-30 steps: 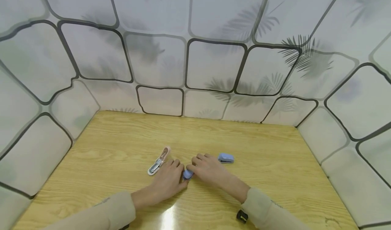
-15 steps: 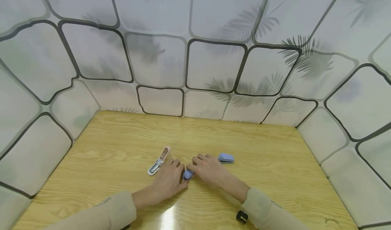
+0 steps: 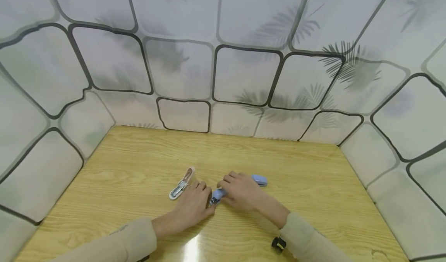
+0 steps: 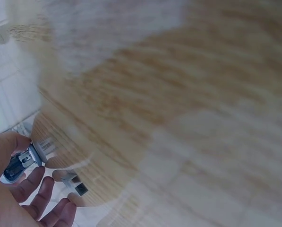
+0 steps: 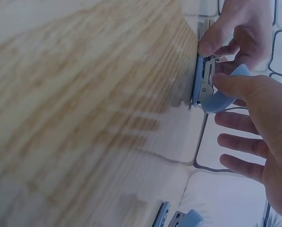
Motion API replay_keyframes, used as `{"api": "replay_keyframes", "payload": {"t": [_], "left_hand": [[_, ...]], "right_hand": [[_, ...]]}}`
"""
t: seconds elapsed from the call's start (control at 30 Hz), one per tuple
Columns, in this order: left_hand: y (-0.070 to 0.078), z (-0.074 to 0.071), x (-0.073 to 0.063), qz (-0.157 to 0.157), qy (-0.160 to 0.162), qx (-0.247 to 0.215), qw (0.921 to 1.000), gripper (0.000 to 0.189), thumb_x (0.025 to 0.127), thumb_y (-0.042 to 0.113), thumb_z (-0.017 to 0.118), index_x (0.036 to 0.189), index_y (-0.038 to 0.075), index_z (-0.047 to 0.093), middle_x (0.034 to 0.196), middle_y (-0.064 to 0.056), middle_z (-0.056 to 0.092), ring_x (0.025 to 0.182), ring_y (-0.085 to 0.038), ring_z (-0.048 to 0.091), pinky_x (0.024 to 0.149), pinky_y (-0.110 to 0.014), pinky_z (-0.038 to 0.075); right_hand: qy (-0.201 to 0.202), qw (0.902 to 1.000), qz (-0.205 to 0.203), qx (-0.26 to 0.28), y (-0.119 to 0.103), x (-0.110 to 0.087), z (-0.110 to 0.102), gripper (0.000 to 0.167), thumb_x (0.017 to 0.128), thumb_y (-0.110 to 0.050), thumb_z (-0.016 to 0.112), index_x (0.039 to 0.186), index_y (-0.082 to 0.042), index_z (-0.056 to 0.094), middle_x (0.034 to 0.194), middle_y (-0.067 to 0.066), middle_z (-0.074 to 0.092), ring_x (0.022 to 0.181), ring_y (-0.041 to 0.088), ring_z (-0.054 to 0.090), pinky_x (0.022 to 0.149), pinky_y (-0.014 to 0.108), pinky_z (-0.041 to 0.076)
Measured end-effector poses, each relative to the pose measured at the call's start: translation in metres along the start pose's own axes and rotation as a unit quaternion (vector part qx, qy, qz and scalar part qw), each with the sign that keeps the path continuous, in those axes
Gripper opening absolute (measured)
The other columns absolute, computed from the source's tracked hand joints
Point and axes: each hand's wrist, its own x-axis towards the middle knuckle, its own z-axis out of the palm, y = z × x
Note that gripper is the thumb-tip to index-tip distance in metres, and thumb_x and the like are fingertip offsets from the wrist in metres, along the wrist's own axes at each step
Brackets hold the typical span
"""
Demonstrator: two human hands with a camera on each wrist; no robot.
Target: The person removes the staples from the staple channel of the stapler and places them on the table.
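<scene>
Between the two hands is a light blue stapler [image 3: 217,195] on the table. My left hand [image 3: 193,202] pinches its front end between thumb and fingers. My right hand [image 3: 244,190] pinches the rounded blue cover at its back. In the right wrist view the cover [image 5: 218,101] stands tilted up from the metal magazine [image 5: 207,78], and the blue base lies along the tabletop. The right thumb presses on the cover while the other fingers are spread. Fingers hide part of the stapler in the head view.
A white and pink stapler [image 3: 182,184] lies spread open left of the hands. Another blue stapler [image 3: 260,180] is behind the right hand, partly covered by it. A small black object [image 3: 278,244] is by the right sleeve. Patterned panels [image 3: 184,115] border the wooden table [image 3: 139,149].
My right hand has shifted slightly up and right, and the stapler's cover is raised, with metal now showing beneath it. My left hand has stayed nearly still.
</scene>
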Motion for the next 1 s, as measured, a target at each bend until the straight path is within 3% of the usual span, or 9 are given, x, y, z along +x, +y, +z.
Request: {"api": "replay_keyframes", "payload": {"t": [0.23, 0.53, 0.83, 1.0], "left_hand": [[0.000, 0.002, 0.000, 0.001, 0.009, 0.005, 0.9999, 0.035, 0.084, 0.044, 0.084, 0.089, 0.014, 0.069, 0.084, 0.002, 0.060, 0.079, -0.013, 0.052, 0.068, -0.024, 0.046], [0.000, 0.001, 0.000, 0.003, 0.010, 0.008, 0.9999, 0.036, 0.084, 0.045, 0.085, 0.090, 0.013, 0.069, 0.083, 0.003, 0.059, 0.078, -0.012, 0.051, 0.069, -0.024, 0.046], [0.001, 0.002, 0.000, -0.004, 0.013, -0.002, 0.9999, 0.033, 0.084, 0.044, 0.084, 0.085, 0.015, 0.068, 0.082, 0.003, 0.059, 0.078, -0.012, 0.050, 0.068, -0.024, 0.044], [0.000, 0.001, -0.001, -0.005, 0.014, -0.009, 0.9999, 0.032, 0.084, 0.042, 0.085, 0.084, 0.014, 0.069, 0.082, 0.003, 0.059, 0.077, -0.012, 0.050, 0.069, -0.025, 0.045]], "right_hand": [[0.011, 0.9999, -0.005, -0.008, 0.003, -0.001, -0.005, 0.034, 0.097, -0.036, 0.074, 0.127, -0.019, 0.069, 0.114, -0.002, 0.076, 0.110, 0.019, 0.072, 0.088, 0.035, 0.061], [-0.005, 0.9999, 0.012, -0.004, 0.012, -0.005, -0.009, 0.036, 0.098, -0.042, 0.073, 0.126, -0.020, 0.070, 0.114, -0.002, 0.075, 0.110, 0.020, 0.070, 0.091, 0.036, 0.061], [0.024, 0.9968, 0.010, -0.075, 0.020, -0.009, -0.009, 0.037, 0.094, -0.051, 0.075, 0.117, -0.022, 0.070, 0.105, -0.004, 0.074, 0.101, 0.017, 0.071, 0.084, 0.032, 0.060], [0.018, 0.9953, 0.016, -0.093, 0.025, -0.009, -0.009, 0.041, 0.094, -0.057, 0.073, 0.114, -0.022, 0.071, 0.103, -0.003, 0.073, 0.098, 0.017, 0.069, 0.084, 0.032, 0.060]]}}
